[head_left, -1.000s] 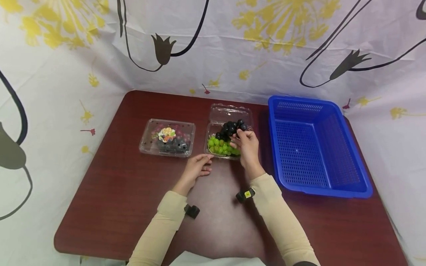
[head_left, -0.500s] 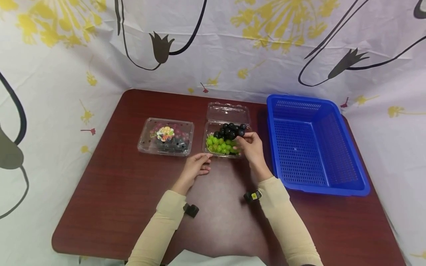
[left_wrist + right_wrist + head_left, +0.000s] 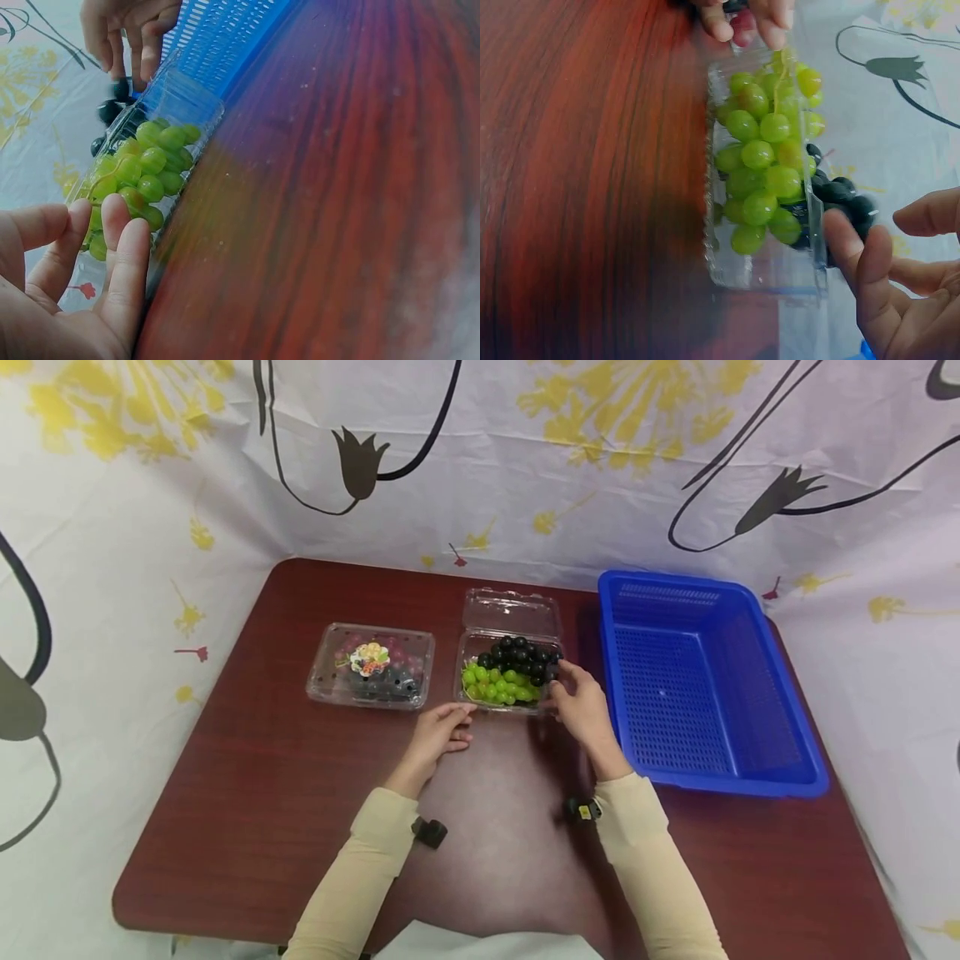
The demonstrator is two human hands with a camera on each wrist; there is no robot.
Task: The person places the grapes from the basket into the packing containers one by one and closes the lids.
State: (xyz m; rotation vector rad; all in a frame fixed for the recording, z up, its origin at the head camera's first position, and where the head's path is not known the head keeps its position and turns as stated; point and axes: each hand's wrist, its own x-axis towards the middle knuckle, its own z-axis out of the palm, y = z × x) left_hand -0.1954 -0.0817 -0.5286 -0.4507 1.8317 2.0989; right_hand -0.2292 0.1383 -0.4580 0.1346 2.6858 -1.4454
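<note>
An open clear plastic clamshell box [image 3: 512, 633] sits at mid-table with its lid folded back. Inside, green grapes [image 3: 497, 687] lie along the near side and black grapes [image 3: 523, 653] along the far side. My left hand [image 3: 437, 737] holds the box's near left corner between thumb and fingers, as the left wrist view [image 3: 82, 277] also shows. My right hand [image 3: 583, 703] is at the box's right side. In the right wrist view its fingers [image 3: 874, 259] are beside the black grapes at the rim, and the thumb stands apart from them.
Left of the open box lies a closed clear box [image 3: 371, 666] of red and dark grapes with a fruit sticker. A blue plastic basket [image 3: 678, 785] stands at the right of the brown table [image 3: 247, 827]. A patterned white cloth [image 3: 480, 485] hangs behind.
The black grapes, earlier pinched by my right hand, now rest lower in the box behind the green ones. My right hand has moved right and its fingers have loosened. My left hand stays put.
</note>
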